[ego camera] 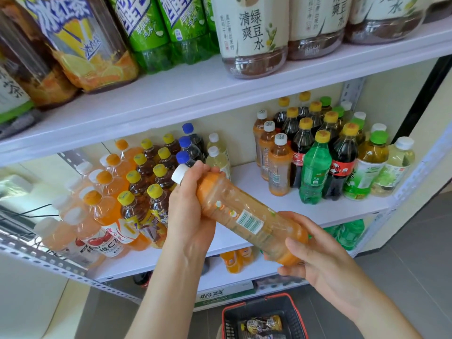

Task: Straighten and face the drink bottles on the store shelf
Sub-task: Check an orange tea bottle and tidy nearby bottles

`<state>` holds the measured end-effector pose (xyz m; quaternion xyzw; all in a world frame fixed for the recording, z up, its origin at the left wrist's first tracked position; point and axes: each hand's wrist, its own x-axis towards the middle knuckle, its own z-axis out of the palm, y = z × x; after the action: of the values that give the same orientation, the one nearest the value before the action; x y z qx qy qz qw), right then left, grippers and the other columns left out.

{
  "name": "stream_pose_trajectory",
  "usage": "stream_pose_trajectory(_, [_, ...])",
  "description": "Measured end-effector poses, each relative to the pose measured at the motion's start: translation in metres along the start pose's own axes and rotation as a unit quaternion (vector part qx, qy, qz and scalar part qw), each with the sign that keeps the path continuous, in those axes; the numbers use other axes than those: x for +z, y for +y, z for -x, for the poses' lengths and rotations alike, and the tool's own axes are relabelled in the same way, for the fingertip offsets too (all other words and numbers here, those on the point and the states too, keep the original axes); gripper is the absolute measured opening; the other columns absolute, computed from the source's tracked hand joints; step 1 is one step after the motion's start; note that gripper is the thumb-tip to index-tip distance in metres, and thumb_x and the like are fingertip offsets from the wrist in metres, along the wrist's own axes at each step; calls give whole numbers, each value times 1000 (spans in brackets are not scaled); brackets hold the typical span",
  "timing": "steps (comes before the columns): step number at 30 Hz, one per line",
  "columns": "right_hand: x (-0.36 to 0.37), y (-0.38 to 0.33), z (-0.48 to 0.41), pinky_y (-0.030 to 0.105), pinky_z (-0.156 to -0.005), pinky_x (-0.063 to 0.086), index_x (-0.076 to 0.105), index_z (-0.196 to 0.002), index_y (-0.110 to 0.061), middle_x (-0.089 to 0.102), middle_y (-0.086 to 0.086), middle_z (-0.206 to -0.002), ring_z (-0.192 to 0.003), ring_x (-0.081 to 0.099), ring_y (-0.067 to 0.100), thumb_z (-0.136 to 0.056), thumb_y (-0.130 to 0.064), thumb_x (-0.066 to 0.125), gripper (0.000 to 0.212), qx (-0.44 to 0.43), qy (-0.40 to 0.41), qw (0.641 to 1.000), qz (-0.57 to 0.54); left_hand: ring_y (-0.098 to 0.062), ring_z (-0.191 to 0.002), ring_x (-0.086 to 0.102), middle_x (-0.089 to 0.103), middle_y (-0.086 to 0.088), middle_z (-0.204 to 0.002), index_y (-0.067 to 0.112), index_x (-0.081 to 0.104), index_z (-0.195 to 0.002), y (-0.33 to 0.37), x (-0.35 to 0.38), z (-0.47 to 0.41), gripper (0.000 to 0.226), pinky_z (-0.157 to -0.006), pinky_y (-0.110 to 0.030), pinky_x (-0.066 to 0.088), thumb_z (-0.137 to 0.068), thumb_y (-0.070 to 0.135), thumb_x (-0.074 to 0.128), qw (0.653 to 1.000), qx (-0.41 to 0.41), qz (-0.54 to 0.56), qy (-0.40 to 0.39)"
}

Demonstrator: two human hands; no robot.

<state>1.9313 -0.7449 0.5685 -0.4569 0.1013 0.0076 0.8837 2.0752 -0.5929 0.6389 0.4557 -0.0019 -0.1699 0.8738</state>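
Orange juice bottle (244, 216) is off the shelf and in both our hands, lying tilted in front of middle shelf's (247, 178) front edge. White cap (179, 174) points up-left, barcode faces us. Left hand (193, 216): fingers wrapped round neck end. Right hand (322, 260): fingers curled round base. Three matching bottles (278, 165) stand on shelf's right half, just beside cola bottles (302, 152). Red basket (291, 304) sits on floor below.

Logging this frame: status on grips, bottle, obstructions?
Left grip holds neck of white-capped orange-drink clear plastic bottle; right grip holds its base. Bottle tilted, off shelf, barcode up. Gap on white shelf behind it.
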Motion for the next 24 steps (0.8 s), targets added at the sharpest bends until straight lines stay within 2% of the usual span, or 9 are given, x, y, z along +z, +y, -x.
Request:
stream_pose_trajectory(3, [5, -1, 2, 28, -41, 52, 73, -104, -5, 68, 30, -84, -56, 69, 34, -81, -63, 51, 66, 92, -2, 995, -38, -23, -99, 65, 71, -7, -100, 17, 74, -89, 4, -6, 0, 20, -91, -44, 52, -73, 26, 82, 992, 1, 5, -124])
stream_pose_trajectory(6, [2, 3, 1, 24, -34, 45, 75, -93, -5, 63, 25, -63, -42, 63, 30, -74, -69, 46, 73, 167, -26, 982, -85, -29, -108, 63, 69, -11, -109, 15, 69, -104, 7, -5, 1, 45, -97, -50, 48, -64, 24, 89, 972, 30, -36, -230])
stream_pose_trajectory(8, [0, 6, -1, 25, -37, 48, 76, -96, -6, 67, 26, -69, -48, 66, 30, -76, -70, 44, 74, 175, -43, 979, -93, -29, -103, 66, 71, -12, -106, 15, 70, -101, 7, -1, 2, 41, -93, -50, 51, -64, 18, 87, 975, 53, -59, -208])
stream_pose_trajectory(11, [1, 8, -3, 30, -53, 57, 73, -112, -13, 69, 25, -108, -83, 72, 30, -86, -65, 44, 65, 142, -54, 984, -98, -26, -92, 69, 73, -13, -101, 16, 72, -94, 6, 3, 1, 21, -87, -48, 55, -73, 12, 76, 987, 70, -83, -122])
stream_pose_trajectory(13, [3, 7, -4, 34, -65, 58, 68, -118, -20, 65, 21, -123, -101, 68, 33, -81, -54, 68, 51, 78, -44, 992, -92, -27, -88, 68, 72, -16, -101, 15, 72, -93, 6, 4, 2, 19, -87, -51, 55, -74, 14, 74, 988, 76, -108, -76])
stream_pose_trajectory(16, [4, 7, -6, 34, -68, 58, 63, -118, -22, 64, 22, -123, -105, 65, 43, -61, -33, 91, 64, 19, -9, 999, -48, -30, -88, 66, 68, -20, -103, 12, 69, -97, 5, 9, 4, 32, -91, -56, 52, -69, 20, 80, 989, 67, -129, -31])
stream_pose_trajectory(19, [4, 5, -5, 30, -55, 59, 66, -118, -11, 67, 27, -110, -82, 72, 39, -65, -43, 87, 65, 44, -12, 996, -76, -28, -91, 64, 68, -16, -105, 8, 64, -107, 8, 9, 1, 42, -94, -55, 50, -71, 23, 78, 993, 34, -106, -41])
stream_pose_trajectory(21, [6, 5, -4, 27, -42, 54, 71, -107, -3, 70, 27, -88, -57, 70, 29, -77, -61, 67, 65, 128, -29, 985, -111, -25, -96, 65, 71, -11, -105, 12, 63, -108, 13, 4, -3, 34, -90, -49, 53, -76, 18, 74, 993, 8, -71, -95])
stream_pose_trajectory(24, [2, 12, -6, 23, -34, 44, 72, -94, -2, 64, 20, -60, -37, 60, 25, -69, -72, 56, 76, 229, -18, 962, -146, -27, -104, 63, 69, -12, -110, 15, 62, -107, 19, -2, -6, 35, -88, -45, 53, -73, 9, 72, 983, -6, -57, -175])
